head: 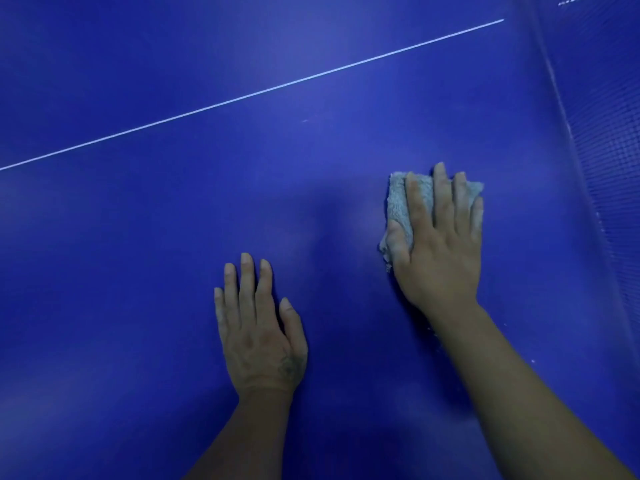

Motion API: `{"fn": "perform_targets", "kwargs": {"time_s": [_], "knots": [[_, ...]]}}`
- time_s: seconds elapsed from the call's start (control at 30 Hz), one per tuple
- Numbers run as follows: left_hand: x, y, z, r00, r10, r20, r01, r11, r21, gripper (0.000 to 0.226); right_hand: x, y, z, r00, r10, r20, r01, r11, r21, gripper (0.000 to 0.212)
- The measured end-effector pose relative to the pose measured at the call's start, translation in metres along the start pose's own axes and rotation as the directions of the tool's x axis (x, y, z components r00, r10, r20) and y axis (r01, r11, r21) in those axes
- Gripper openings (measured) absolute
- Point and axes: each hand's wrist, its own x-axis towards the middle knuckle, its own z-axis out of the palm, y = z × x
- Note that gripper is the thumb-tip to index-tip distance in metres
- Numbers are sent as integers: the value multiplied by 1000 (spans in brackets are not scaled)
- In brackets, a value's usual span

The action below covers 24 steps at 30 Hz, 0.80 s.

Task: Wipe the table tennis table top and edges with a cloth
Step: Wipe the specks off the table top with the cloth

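The blue table tennis table top (173, 237) fills the view. A small pale grey folded cloth (398, 202) lies flat on it at the right of centre. My right hand (440, 244) presses down on the cloth with straight, spread fingers, covering most of it. My left hand (256, 327) rests flat on the bare table surface, lower and to the left, fingers straight, holding nothing.
A thin white line (256, 93) runs diagonally across the table from lower left to upper right. The net (606, 140) stands along the right side, close to my right hand. Faint pale specks lie on the surface near my right forearm.
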Motion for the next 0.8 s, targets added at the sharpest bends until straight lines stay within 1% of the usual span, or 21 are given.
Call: {"fn": "perform_targets", "kwargs": {"time_s": [0.13,0.2,0.27,0.33,0.4,0.47,0.53,0.57,0.6,0.7,0.77,0.8], "knots": [[0,-1,1,1000,13,-21,-13,1000,10,59,64,-28,-2,998,47,-41,-48,999,-18,65],[0,-2,2,999,17,-34,-16,1000,13,59,102,-51,1,997,64,-47,-64,998,1,67],[0,-1,2,999,19,-45,-19,1000,11,59,131,-77,5,999,30,-26,-29,999,27,69],[1,-2,3,998,27,-54,-26,1000,18,58,144,-102,8,998,-71,1,70,997,20,69],[1,-3,3,998,29,-63,-28,999,17,56,137,-116,11,972,-235,29,235,972,4,67],[1,-3,4,998,27,-64,-27,1000,0,54,113,-114,11,907,-420,27,420,907,-7,64],[1,-3,4,997,31,-70,-32,999,-12,52,75,-94,14,837,-547,-18,547,837,14,58],[1,-4,4,997,33,-74,-35,999,-15,51,52,-80,15,809,-587,-32,588,808,31,57],[1,-4,4,997,36,-73,-37,999,-14,51,28,-65,14,784,-620,-16,620,784,41,57],[1,-5,4,998,32,-54,-32,999,3,52,-24,-24,9,728,-680,82,678,733,54,61],[1,-4,3,998,27,-50,-26,1000,7,52,-17,-14,7,714,-693,96,693,720,37,61],[1,-4,3,998,27,-52,-27,1000,5,52,-3,-14,6,723,-685,91,687,726,8,61]]}}
